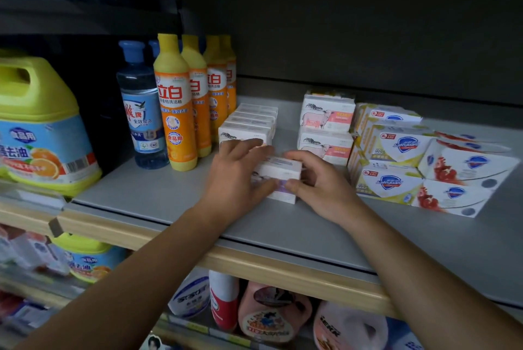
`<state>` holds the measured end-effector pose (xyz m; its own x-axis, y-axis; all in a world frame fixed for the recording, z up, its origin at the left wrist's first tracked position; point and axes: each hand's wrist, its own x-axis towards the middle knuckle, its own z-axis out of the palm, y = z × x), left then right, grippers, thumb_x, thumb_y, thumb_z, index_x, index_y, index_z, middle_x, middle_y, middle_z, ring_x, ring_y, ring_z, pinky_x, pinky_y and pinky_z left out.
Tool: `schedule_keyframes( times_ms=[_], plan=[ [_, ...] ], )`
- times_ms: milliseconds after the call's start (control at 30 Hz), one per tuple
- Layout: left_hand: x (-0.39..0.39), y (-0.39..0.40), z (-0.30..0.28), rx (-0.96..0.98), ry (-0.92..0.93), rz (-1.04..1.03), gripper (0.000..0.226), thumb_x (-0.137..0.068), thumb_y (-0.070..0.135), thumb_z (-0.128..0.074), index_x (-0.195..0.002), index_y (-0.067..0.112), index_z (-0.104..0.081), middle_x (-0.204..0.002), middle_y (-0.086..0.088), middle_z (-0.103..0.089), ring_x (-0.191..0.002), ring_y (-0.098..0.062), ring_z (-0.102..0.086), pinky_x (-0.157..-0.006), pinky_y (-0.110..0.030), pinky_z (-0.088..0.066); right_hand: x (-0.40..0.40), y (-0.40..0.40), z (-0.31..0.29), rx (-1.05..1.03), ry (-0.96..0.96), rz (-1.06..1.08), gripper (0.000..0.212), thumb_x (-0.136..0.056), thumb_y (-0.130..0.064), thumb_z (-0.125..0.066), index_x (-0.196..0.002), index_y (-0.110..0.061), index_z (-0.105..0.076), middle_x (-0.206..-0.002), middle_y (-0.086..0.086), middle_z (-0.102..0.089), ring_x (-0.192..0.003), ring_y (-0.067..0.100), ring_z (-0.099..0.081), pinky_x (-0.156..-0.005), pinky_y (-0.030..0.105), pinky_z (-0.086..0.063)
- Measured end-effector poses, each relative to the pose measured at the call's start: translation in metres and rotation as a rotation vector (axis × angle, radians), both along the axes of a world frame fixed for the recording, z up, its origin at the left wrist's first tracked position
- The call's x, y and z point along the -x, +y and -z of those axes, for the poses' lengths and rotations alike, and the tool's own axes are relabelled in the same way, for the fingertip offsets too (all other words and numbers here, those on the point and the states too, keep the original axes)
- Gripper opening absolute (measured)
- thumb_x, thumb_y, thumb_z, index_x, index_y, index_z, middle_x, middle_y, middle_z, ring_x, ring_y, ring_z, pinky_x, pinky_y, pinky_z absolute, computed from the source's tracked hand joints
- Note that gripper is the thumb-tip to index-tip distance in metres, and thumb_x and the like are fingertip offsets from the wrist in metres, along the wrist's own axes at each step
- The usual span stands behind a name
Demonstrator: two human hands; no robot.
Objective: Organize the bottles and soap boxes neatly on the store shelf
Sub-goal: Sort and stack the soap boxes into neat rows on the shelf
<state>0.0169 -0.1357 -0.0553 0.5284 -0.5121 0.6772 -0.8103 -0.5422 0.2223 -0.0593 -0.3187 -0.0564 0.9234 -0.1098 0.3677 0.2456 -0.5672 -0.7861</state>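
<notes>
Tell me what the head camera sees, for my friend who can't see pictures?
Two hands, the left hand and right hand, hold a small white soap box on a grey store shelf. Yellow bottles and a blue bottle stand to the left, and more soap boxes are stacked to the right.

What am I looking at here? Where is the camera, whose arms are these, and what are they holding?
There is no machine: a person wears one camera on the head, looking down at their own arms. The left hand and right hand hold one white soap box between them on the grey shelf. Behind it lies a row of similar white boxes. Further left stand yellow bottles, a blue bottle and a big yellow jug. To the right are stacked Safeguard soap boxes.
</notes>
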Motion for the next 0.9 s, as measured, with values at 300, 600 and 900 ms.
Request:
schedule_keyframes(
  times_ms=[300,600,900],
  plan=[
    [-0.032,0.026,-0.012,-0.211,-0.029,-0.092,0.050,-0.085,0.031,-0.073,-0.131,0.019,-0.062,-0.131,-0.010,-0.063,-0.119,-0.032,-0.055,-0.097,-0.041,-0.045,-0.005,-0.003,0.005,0.231,0.058,0.218,0.047,-0.086,-0.037,-0.069,-0.130,-0.024,-0.057,-0.122,-0.008,-0.062,-0.119,0.010,-0.056,-0.098,0.022,-0.039],
    [-0.070,0.009,-0.009,-0.216,0.081,-0.174,0.052,-0.094,0.032,-0.062,-0.144,0.026,-0.047,-0.152,-0.004,-0.042,-0.139,-0.026,-0.038,-0.111,-0.039,-0.036,-0.009,-0.002,0.013,0.701,0.296,0.208,0.062,-0.092,-0.061,-0.043,-0.145,-0.031,-0.040,-0.151,-0.007,-0.036,-0.140,0.019,-0.030,-0.114,0.032,-0.023],
    [-0.086,0.000,-0.001,-0.197,0.066,-0.160,0.054,-0.094,0.030,-0.061,-0.145,0.023,-0.045,-0.149,-0.007,-0.045,-0.139,-0.027,-0.037,-0.113,-0.041,-0.035,-0.010,-0.001,0.012,0.699,0.285,0.221,0.061,-0.091,-0.062,-0.045,-0.144,-0.032,-0.040,-0.149,-0.009,-0.037,-0.139,0.019,-0.030,-0.113,0.031,-0.021]
  ],
)
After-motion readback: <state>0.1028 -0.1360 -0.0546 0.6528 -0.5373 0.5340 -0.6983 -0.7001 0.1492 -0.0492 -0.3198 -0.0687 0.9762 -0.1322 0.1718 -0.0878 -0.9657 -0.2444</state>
